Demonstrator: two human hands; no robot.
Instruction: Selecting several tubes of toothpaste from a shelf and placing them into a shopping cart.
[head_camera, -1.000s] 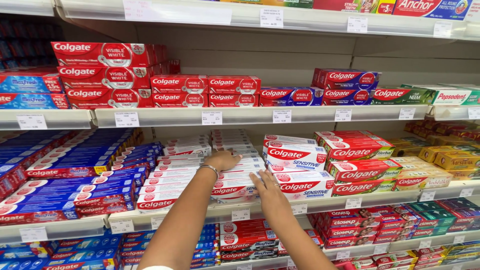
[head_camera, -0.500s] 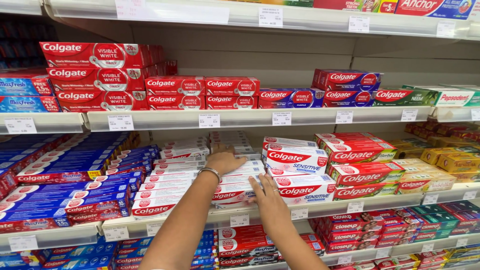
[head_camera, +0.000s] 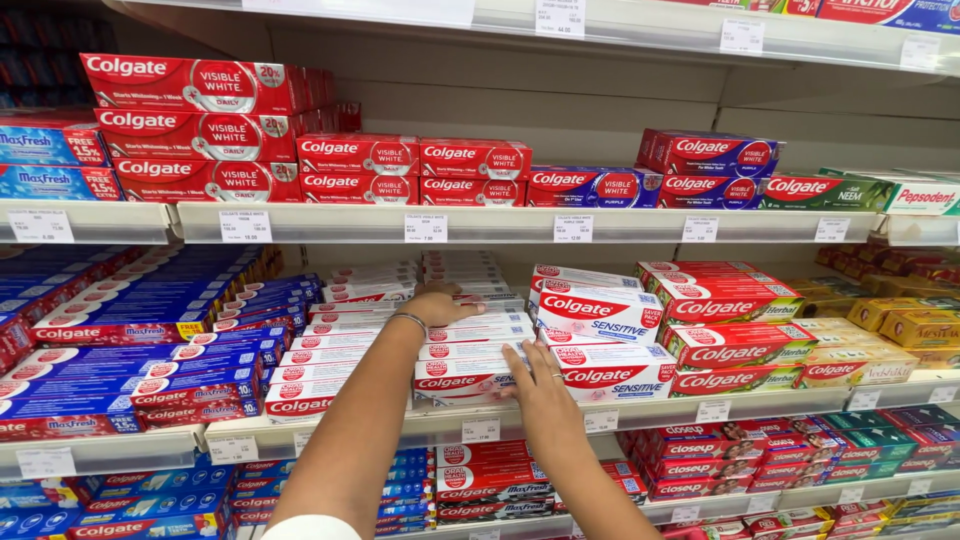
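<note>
Shop shelves (head_camera: 330, 222) full of toothpaste boxes fill the view. On the middle shelf lies a stack of white and red toothpaste boxes (head_camera: 470, 345). The left hand (head_camera: 437, 303) rests flat on top of the stack, fingers bent loosely. The right hand (head_camera: 538, 383) presses its spread fingers against the stack's front end. Bigger red and white boxes (head_camera: 605, 335) sit just beside.

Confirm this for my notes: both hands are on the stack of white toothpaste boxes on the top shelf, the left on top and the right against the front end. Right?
Not quite. The head view shows the white toothpaste boxes on the middle shelf, not the top one. The rest holds: the left hand lies on top of the stack, and the right hand presses against its front end.
</note>
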